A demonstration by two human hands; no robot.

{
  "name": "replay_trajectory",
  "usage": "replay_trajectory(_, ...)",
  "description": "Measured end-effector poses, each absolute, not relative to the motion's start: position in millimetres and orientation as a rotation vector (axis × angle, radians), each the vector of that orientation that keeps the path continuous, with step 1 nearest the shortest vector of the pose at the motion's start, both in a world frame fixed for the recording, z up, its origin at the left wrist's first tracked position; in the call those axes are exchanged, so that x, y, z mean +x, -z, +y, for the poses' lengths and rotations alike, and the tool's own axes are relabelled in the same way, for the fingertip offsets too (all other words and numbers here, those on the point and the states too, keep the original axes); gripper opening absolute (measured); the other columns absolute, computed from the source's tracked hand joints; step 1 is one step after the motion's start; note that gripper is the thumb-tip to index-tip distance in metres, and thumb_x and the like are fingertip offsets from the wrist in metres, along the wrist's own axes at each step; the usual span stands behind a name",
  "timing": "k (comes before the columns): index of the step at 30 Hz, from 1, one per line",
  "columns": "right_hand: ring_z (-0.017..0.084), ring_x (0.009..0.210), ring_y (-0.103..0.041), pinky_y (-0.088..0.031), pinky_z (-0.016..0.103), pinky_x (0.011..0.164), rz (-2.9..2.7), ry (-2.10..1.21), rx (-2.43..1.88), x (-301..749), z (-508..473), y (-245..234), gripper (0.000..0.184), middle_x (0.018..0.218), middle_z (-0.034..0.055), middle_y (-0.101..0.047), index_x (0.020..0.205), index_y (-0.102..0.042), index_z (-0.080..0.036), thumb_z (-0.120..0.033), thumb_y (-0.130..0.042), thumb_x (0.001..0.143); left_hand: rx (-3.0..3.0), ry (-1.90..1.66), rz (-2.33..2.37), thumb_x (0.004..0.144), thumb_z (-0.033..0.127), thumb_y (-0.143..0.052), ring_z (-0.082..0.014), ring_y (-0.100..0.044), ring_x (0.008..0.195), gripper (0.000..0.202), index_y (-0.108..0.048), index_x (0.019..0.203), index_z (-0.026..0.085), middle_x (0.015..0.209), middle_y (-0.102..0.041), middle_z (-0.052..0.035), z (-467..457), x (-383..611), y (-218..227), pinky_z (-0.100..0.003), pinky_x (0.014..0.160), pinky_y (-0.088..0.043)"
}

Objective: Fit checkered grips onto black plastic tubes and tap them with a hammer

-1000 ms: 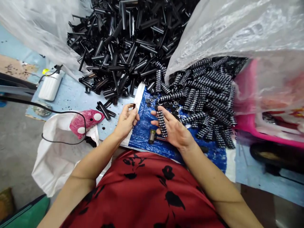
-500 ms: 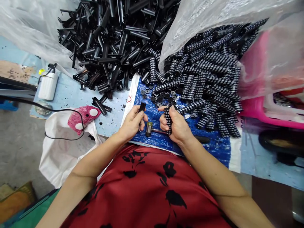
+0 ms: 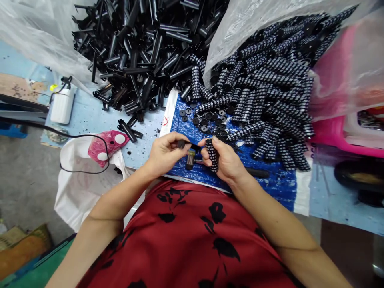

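Between the thumb and fingers of my left hand (image 3: 166, 156) is a black plastic piece (image 3: 181, 144), its thin dark end pointing right. My right hand (image 3: 226, 162) is closed around a black cylinder with a white pattern (image 3: 211, 155), held nearly upright. The two held parts are close together; whether they touch I cannot tell. Below the hands a small hammer (image 3: 190, 160) lies on the blue sheet (image 3: 279, 188), its shaft partly hidden by my right hand. Several small black discs (image 3: 204, 128) are scattered just beyond my hands.
Black channel-like plastic parts (image 3: 144, 60) are heaped at the back, left of many patterned cylinders (image 3: 270, 88). A pink bin (image 3: 339, 136) stands at the right. On the left are a white box with a cable (image 3: 62, 106), a pink bundle (image 3: 105, 148) and a white bag (image 3: 78, 196).
My left hand has turned and brought its black piece from upright to sideways, nearer my right hand. My right hand keeps hold of the patterned cylinder. The whole view has shifted slightly.
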State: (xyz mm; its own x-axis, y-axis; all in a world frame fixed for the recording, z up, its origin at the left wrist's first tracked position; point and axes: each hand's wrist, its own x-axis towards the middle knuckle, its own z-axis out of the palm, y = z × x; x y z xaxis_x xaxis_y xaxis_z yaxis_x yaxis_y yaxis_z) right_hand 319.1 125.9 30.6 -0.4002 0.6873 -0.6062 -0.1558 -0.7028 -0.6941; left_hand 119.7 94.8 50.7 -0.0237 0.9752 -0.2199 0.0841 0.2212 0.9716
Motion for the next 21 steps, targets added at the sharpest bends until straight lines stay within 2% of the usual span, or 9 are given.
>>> replay_trajectory(3,0.006,0.048,-0.045,-0.034,0.021,0.049,-0.642,-2.184,-1.259,314,124,-33,0.072,0.065,-0.0020,-0.054,0.102,-0.063,-0.015,-0.080,-0.078,0.074,0.845,-1.221,1.317,0.090,0.037,-0.076,-0.0179,-0.071,0.088,0.020,-0.068,0.096,0.020,0.097,-0.074,-0.0056,100,124,-43,-0.034,0.083,-0.058)
replay_trajectory(5,0.005,0.048,-0.044,-0.036,0.021,0.049,-0.545,-2.169,-1.245,312,124,-34,0.072,0.065,-0.0031,-0.052,0.103,-0.062,-0.016,-0.080,-0.078,0.074,0.681,-1.310,1.256,0.092,0.044,-0.073,-0.0152,-0.070,0.077,0.027,-0.059,0.100,0.021,0.096,-0.074,-0.0032,102,129,-39,-0.031,0.073,-0.057)
replay_trajectory(7,0.006,0.054,-0.051,-0.044,0.021,0.053,-0.455,-2.072,-1.263,309,124,-34,0.069,0.069,-0.0028,-0.054,0.104,-0.061,-0.018,-0.078,-0.078,0.074,0.585,-1.299,1.200,0.094,0.049,-0.071,-0.0109,-0.059,0.055,0.034,-0.051,0.102,0.023,0.084,-0.069,0.0018,103,136,-37,-0.027,0.055,-0.048)
replay_trajectory(10,0.011,0.087,-0.070,-0.061,0.025,0.077,-0.382,-1.914,-1.254,300,126,-32,0.066,0.096,0.0032,-0.068,0.106,-0.062,-0.018,-0.075,-0.078,0.077,0.698,-1.176,1.171,0.091,0.049,-0.077,-0.0090,-0.051,0.049,0.037,-0.054,0.103,0.022,0.080,-0.067,0.0021,102,150,-36,-0.025,0.049,-0.041)
replay_trajectory(13,0.019,0.118,-0.070,-0.063,0.035,0.100,-0.510,-1.915,-1.200,293,125,-31,0.065,0.127,0.0110,-0.069,0.117,-0.064,-0.017,-0.076,-0.061,0.090,0.895,-1.117,1.176,0.081,0.041,-0.088,-0.0124,-0.060,0.071,0.034,-0.067,0.097,0.020,0.092,-0.071,-0.0022,103,163,-35,-0.026,0.065,-0.050)
replay_trajectory(16,0.022,0.138,-0.062,-0.058,0.040,0.116,-0.922,-1.872,-1.188,303,123,-28,0.074,0.152,0.0150,-0.057,0.143,-0.056,-0.018,-0.076,-0.047,0.099,0.962,-1.090,1.204,0.082,0.039,-0.086,-0.0126,-0.056,0.075,0.027,-0.073,0.093,0.018,0.085,-0.067,-0.0015,105,163,-37,-0.026,0.070,-0.048)
replay_trajectory(19,0.029,0.163,-0.037,-0.051,0.044,0.126,-1.654,-1.410,-1.056,330,122,-22,0.108,0.177,0.0146,-0.022,0.171,-0.027,-0.024,-0.075,-0.071,0.086,0.903,-1.006,1.200,0.084,0.046,-0.086,-0.0105,-0.048,0.067,0.035,-0.072,0.091,0.015,0.077,-0.061,-0.0007,104,154,-44,-0.025,0.062,-0.042)
replay_trajectory(20,0.032,0.166,-0.030,-0.048,0.047,0.129,-1.872,-1.181,-0.975,338,122,-20,0.121,0.178,0.0145,-0.015,0.174,-0.021,-0.025,-0.073,-0.080,0.079,0.889,-0.976,1.191,0.083,0.049,-0.086,-0.0100,-0.047,0.066,0.039,-0.071,0.090,0.014,0.075,-0.059,-0.0003,103,151,-45,-0.024,0.060,-0.041)
replay_trajectory(21,0.032,0.167,-0.029,-0.046,0.048,0.131,-2.039,-0.976,-0.880,345,123,-20,0.127,0.178,0.0151,-0.018,0.175,-0.019,-0.026,-0.068,-0.085,0.076,0.884,-0.951,1.183,0.083,0.051,-0.087,-0.0096,-0.046,0.065,0.042,-0.070,0.090,0.013,0.074,-0.058,-0.0001,102,149,-47,-0.024,0.060,-0.040)
